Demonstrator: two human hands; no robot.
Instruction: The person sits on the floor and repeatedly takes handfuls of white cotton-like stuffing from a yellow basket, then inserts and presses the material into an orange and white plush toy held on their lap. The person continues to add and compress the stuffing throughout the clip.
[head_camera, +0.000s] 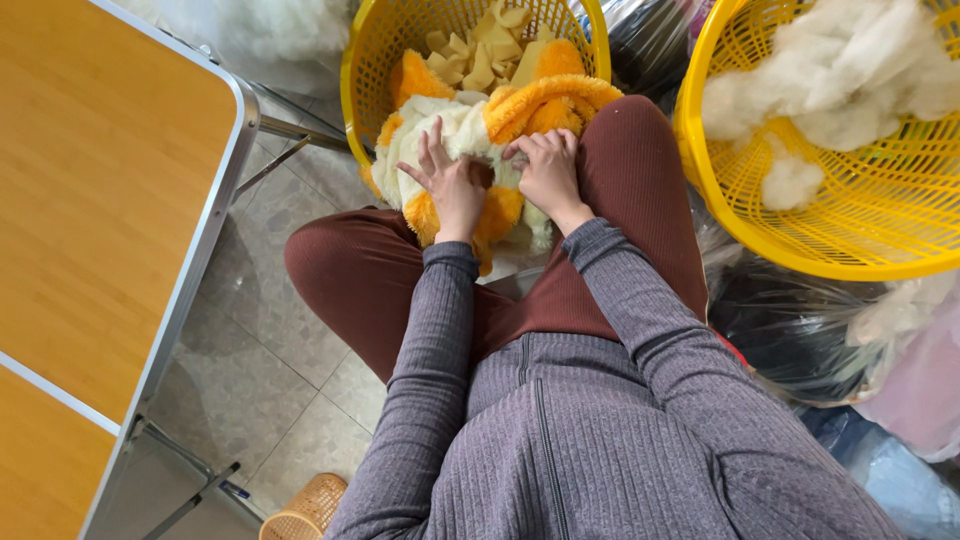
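While gripping, both hands (500, 180) bunch fluffy plush (470, 125).

Plush toy skin (470, 130): soft fleece, cream-white body with bright orange patches and trim. Limp, crumpled and partly folded over itself, apparently unstuffed or only loosely filled. Lies at the centre of the scene, far from the wearer's torso, draped between the knees. Its far end hangs over the near rim of a yellow basket; its right-hand orange fold rests against the right knee. A cream panel faces up on the left side. A small orange-and-cream flap dangles on the near side, below the main bulk. Exact animal shape cannot be told from the folds.
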